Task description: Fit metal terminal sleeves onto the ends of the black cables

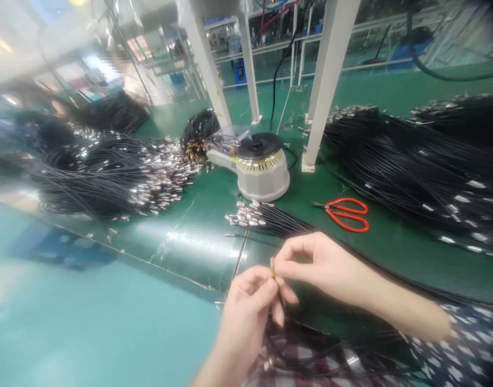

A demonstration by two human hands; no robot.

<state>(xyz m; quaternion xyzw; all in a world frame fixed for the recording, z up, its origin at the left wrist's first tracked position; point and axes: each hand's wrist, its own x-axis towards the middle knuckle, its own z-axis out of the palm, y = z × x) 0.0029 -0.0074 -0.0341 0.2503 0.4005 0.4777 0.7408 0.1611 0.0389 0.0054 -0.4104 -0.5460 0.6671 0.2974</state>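
Note:
Above my lap, my left hand [250, 298] is closed in a pinch around a thin black cable, which is mostly hidden by the fingers. A small yellow piece, which looks like tape [272, 267], shows at the cable's end between both hands. My right hand [314, 263] comes in from the right, thumb and forefinger pinched on that yellow piece. Just beyond the hands lies a bundle of black cables [284, 219] with silvery connector ends [246, 214]. More dark cables [311, 357] rest across the lap, one with a metal end.
A white round tape dispenser [262, 180] stands beyond the cable bundle. Red-handled scissors [347, 214] lie on the green bench [206, 236]. Large cable piles fill the left [97, 172] and right [399, 166]. White posts [327, 75] rise from the bench. Another person [137, 80] is at far left.

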